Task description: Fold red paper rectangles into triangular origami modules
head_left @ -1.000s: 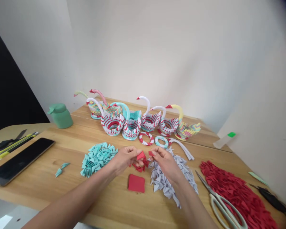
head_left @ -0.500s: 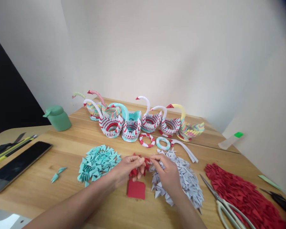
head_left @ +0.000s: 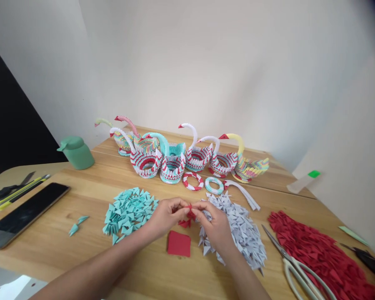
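Note:
Both hands meet over the middle of the table, pinching a small chain of red folded paper pieces (head_left: 190, 213) between thumbs and fingers. My left hand (head_left: 168, 213) is closed on its left side, and my right hand (head_left: 213, 220) is closed on its right side. Some of the red paper is hidden behind the fingers. Just below lies a stack of red paper squares (head_left: 179, 243). A heap of turquoise folded triangles (head_left: 129, 212) spreads beside my left hand. Pale grey-lilac triangles (head_left: 242, 227) are piled beside and beyond my right hand.
Several paper swans (head_left: 146, 163) stand at the back, with two paper rings (head_left: 214, 186) and a white swan neck (head_left: 243, 194) before them. Scissors (head_left: 295, 264) lie by a red triangle heap (head_left: 318, 254) at right. A phone (head_left: 28, 212) and green lidded pot (head_left: 78, 153) are at left.
My hands have come closer together around the red paper pieces. The left hand's fingers have turned inward to pinch them. The view has shifted slightly.

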Demonstrator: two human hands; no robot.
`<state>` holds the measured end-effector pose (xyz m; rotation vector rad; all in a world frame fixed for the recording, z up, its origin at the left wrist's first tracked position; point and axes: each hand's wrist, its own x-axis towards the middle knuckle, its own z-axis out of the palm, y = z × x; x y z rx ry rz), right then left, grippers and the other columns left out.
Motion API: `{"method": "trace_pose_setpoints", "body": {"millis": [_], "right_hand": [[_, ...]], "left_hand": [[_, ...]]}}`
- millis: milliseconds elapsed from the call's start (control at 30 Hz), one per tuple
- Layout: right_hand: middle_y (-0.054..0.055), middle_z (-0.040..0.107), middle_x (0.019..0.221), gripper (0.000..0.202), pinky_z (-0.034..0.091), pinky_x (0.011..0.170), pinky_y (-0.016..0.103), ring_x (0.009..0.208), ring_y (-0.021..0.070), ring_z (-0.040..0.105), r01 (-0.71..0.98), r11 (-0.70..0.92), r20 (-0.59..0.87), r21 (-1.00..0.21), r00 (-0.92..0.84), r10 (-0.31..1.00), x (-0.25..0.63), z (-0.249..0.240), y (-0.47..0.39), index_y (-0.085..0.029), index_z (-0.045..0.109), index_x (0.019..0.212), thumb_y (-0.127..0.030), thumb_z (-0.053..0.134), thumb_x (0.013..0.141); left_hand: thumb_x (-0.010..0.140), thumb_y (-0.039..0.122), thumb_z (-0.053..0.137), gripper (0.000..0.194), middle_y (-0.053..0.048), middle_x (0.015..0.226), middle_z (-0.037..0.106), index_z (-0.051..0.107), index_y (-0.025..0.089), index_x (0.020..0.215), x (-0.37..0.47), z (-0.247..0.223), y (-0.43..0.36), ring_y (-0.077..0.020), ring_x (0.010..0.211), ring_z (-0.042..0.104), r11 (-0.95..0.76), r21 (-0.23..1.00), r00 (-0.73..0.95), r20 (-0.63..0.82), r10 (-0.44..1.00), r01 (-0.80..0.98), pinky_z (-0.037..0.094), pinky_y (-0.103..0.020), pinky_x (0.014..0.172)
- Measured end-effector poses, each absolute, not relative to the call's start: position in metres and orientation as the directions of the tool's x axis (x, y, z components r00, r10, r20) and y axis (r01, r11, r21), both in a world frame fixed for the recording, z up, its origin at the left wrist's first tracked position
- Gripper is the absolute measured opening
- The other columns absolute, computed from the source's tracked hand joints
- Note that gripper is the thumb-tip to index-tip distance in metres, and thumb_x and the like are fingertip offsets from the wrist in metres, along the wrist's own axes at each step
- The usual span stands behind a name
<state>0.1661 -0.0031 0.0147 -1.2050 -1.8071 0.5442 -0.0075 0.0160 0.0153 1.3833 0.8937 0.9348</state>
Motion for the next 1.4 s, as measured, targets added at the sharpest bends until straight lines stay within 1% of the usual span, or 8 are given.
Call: {"method": "trace_pose_setpoints", "body": {"millis": [133,367,600,833,1033,1200,1300,1400], "right_hand": [[0.002,0.071,0.084,0.016,0.051,0.075,0.029,0.078,0.0180,0.066,0.515,0.427,0.408,-0.743,-0.157,0.900,0.166,0.015,-0.004,-0.023,0.068,0.099,-0.024,0.059,0.086],[0.002,0.069,0.078,0.010,0.050,0.068,0.026,0.072,0.0156,0.064,0.503,0.528,0.538,-0.684,-0.141,0.831,0.162,0.016,-0.007,-0.021,0.066,0.086,-0.021,0.057,0.087],[0.005,0.070,0.082,0.015,0.051,0.072,0.031,0.078,0.0181,0.065,0.526,0.656,0.648,-0.542,-0.236,0.724,0.166,0.019,-0.006,-0.023,0.069,0.090,-0.020,0.054,0.091],[0.007,0.070,0.090,0.020,0.052,0.074,0.032,0.085,0.0177,0.065,0.482,0.746,0.644,-0.459,-0.398,0.654,0.173,0.032,-0.008,-0.023,0.069,0.095,-0.015,0.051,0.092],[0.005,0.071,0.090,0.020,0.051,0.079,0.033,0.088,0.0172,0.064,0.502,0.695,0.594,-0.515,-0.376,0.712,0.172,0.038,-0.028,-0.024,0.068,0.098,-0.017,0.050,0.094],[0.005,0.070,0.100,0.021,0.050,0.086,0.033,0.095,0.0167,0.062,0.571,0.633,0.610,-0.523,-0.268,0.746,0.179,0.039,-0.052,-0.023,0.065,0.106,-0.016,0.050,0.094],[0.006,0.069,0.101,0.022,0.049,0.086,0.036,0.097,0.0189,0.061,0.721,0.533,0.626,-0.442,-0.177,0.759,0.208,0.029,-0.072,-0.023,0.066,0.104,-0.015,0.048,0.094],[0.010,0.067,0.101,0.024,0.047,0.089,0.043,0.099,0.0228,0.059,0.908,0.308,0.660,-0.285,-0.047,0.750,0.260,0.010,-0.096,-0.021,0.068,0.100,-0.016,0.045,0.094]], "left_hand": [[0.078,0.043,0.063,0.029,-0.003,0.067,0.065,0.066,0.015,0.074,-0.007,0.016,0.014,-0.0125,0.057,0.055,-0.130,0.991,0.357,0.114,0.927,0.022,0.040,-0.022,0.055],[0.068,0.055,0.071,0.043,0.004,0.053,0.055,0.060,0.014,0.077,-0.005,0.013,0.014,-0.0058,0.042,0.040,0.123,0.980,0.379,-0.056,0.924,-0.155,0.028,-0.018,0.043],[0.080,0.064,0.053,0.051,0.003,0.052,0.053,0.059,0.014,0.073,-0.008,0.014,0.011,-0.0053,0.038,0.038,0.307,0.932,0.476,-0.185,0.860,-0.192,0.016,-0.019,0.039],[0.073,0.053,0.070,0.041,0.002,0.058,0.056,0.057,0.014,0.071,-0.016,0.014,0.013,-0.0035,0.039,0.039,0.372,0.915,0.638,-0.193,0.745,-0.157,0.014,-0.020,0.039],[0.067,0.048,0.076,0.039,0.005,0.051,0.052,0.055,0.015,0.073,-0.014,0.012,0.007,-0.0043,0.038,0.038,0.417,0.901,0.690,-0.226,0.687,-0.120,0.014,-0.019,0.039],[0.074,0.046,0.071,0.034,0.008,0.042,0.048,0.054,0.016,0.078,-0.009,0.010,0.003,-0.0035,0.035,0.032,0.417,0.902,0.676,-0.240,0.697,-0.109,0.014,-0.017,0.038],[0.078,0.044,0.069,0.031,0.009,0.040,0.046,0.054,0.017,0.079,-0.007,0.013,0.001,-0.0027,0.033,0.032,0.410,0.896,0.648,-0.211,0.732,-0.172,0.016,-0.016,0.038],[0.076,0.042,0.072,0.031,0.007,0.049,0.054,0.053,0.018,0.081,-0.007,0.018,-0.001,-0.0029,0.036,0.038,0.426,0.874,0.610,-0.208,0.765,-0.236,0.017,-0.014,0.036]]}}
